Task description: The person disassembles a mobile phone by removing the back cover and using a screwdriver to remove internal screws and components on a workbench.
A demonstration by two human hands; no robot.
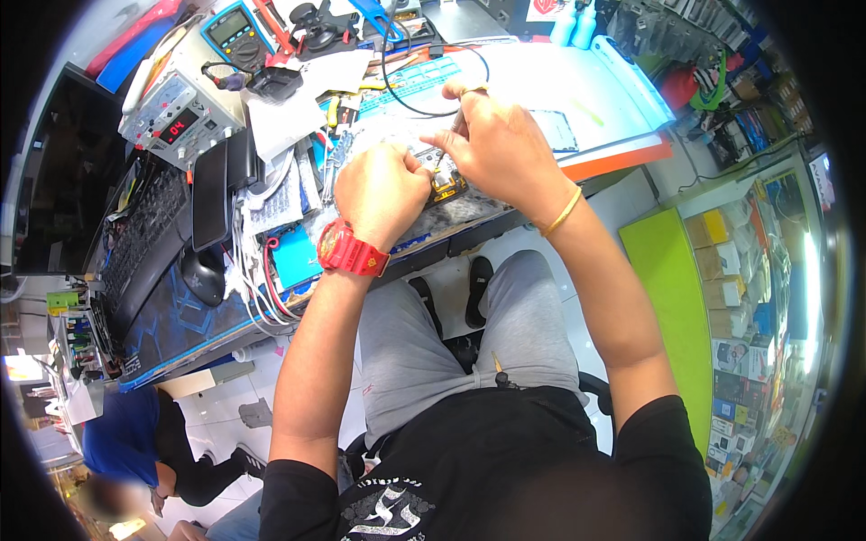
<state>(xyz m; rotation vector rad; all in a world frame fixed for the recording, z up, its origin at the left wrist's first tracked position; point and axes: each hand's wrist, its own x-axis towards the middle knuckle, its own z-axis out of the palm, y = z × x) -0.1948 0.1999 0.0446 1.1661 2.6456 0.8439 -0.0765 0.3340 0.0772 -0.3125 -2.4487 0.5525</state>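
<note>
Left hand (pixel 383 191) fisted on opened phone (pixel 444 180), right hand (pixel 498 144) pinching tool (pixel 460 115)

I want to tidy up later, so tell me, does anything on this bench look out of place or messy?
Yes. Loose white papers lie crumpled and overlapping beside the power supply, and red and white cables trail over the bench's front edge. The opened device under the left hand and right hand looks orderly.
</note>
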